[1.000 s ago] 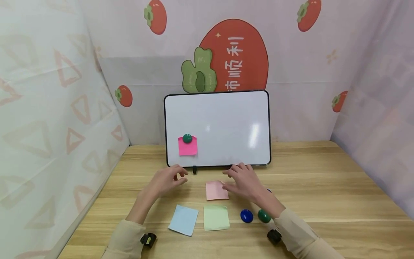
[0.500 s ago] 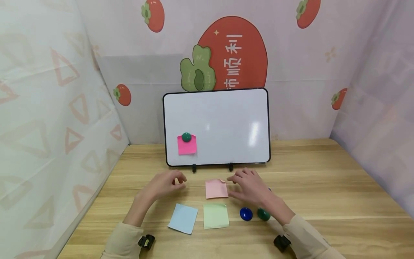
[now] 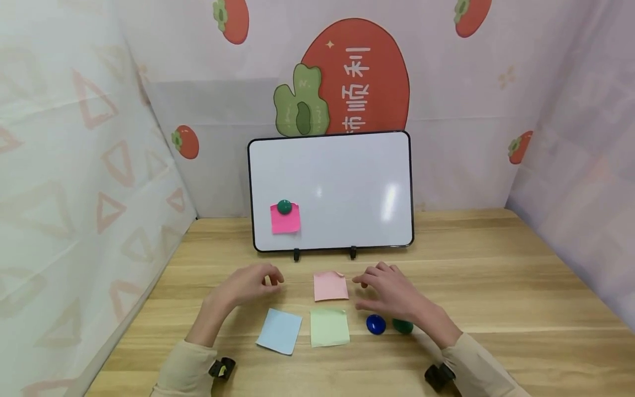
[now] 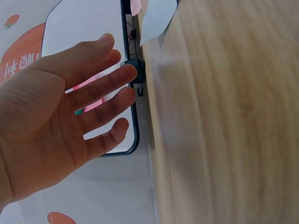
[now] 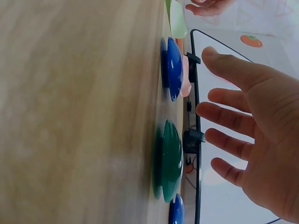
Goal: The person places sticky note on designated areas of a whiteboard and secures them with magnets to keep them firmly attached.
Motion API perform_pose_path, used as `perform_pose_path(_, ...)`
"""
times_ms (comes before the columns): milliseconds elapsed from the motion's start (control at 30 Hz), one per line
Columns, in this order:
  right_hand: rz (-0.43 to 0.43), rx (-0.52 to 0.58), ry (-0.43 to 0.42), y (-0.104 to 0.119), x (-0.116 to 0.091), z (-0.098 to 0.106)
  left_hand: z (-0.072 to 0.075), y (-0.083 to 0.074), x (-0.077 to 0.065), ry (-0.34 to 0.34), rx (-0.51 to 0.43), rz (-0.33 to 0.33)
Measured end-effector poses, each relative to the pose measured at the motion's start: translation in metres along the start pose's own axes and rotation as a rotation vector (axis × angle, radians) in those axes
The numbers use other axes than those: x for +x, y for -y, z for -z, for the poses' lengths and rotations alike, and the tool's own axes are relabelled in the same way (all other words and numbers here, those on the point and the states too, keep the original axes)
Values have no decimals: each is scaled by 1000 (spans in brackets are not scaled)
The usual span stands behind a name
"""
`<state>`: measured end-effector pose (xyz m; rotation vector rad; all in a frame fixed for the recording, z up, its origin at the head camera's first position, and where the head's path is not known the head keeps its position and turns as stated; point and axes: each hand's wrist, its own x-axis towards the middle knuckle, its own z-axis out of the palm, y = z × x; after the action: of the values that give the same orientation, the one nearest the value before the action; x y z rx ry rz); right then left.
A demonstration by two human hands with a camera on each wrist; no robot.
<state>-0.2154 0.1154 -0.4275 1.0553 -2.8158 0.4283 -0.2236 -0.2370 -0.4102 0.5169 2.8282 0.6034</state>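
Both hands are empty with loosely bent fingers. My left hand [image 3: 253,284] hovers over the table, left of a pale pink sticky note [image 3: 331,288] whose top right corner curls up. To the right of that note is my right hand [image 3: 389,292], fingertips a little apart from its edge. In the right wrist view, a round blue magnet [image 5: 174,69], a green magnet [image 5: 172,161] and another blue magnet [image 5: 176,212] lie beside the right hand; in the head view that hand hides the farther blue one. A light blue sticky note [image 3: 279,332] and a light green one [image 3: 329,328] lie nearer me.
A black-framed whiteboard [image 3: 342,187] stands on small black feet [image 3: 353,252] at the back. On its lower left, a green magnet [image 3: 284,207] holds a hot pink sticky note [image 3: 285,223]. Printed cloth walls [image 3: 208,99] enclose the wooden table [image 3: 496,275].
My right hand has drawn away to the right from the pale pink note, whose edge its fingers overlapped earlier. My left hand has shifted slightly left. The notes stay in place.
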Motion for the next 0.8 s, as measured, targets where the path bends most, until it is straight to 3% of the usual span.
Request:
perform_pose_path(300,35,18,76,-7,-4,6,3,-6,-4,62,-39,21)
perform_pose_path(800,110,137,234,-24,-12,9,3,-12,-9,131,-59,52)
